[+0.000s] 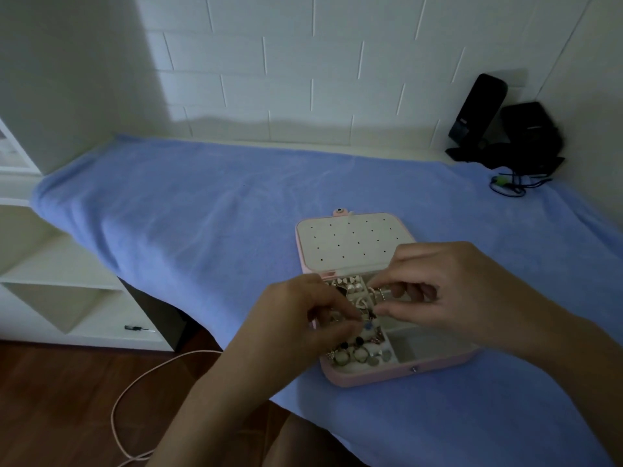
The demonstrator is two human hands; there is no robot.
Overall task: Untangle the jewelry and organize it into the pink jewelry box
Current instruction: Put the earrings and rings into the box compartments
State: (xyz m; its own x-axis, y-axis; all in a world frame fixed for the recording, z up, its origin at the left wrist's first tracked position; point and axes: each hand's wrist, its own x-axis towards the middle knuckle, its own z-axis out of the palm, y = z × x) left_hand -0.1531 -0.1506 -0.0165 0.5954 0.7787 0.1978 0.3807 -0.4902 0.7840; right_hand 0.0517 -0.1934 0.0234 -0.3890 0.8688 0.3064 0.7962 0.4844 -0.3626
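Left hand (pixel 313 315) pinches tangled jewelry (pixel 359 306) over the open pink jewelry box (pixel 397 375). Right hand (pixel 448 288), just beside it, pinches a silver chain (pixel 381 294).

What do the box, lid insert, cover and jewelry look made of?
Box: smooth matte pink shell, likely faux leather or plastic; small shiny snap at the front.
Lid insert: off-white, matte, punched with rows of holes; fabric or card, unclear.
Cover: blue terry-like cloth, with a fuzzy nap and soft creases.
Jewelry: glinting silver-tone metal and some pearly beads; dim light limits certainty.
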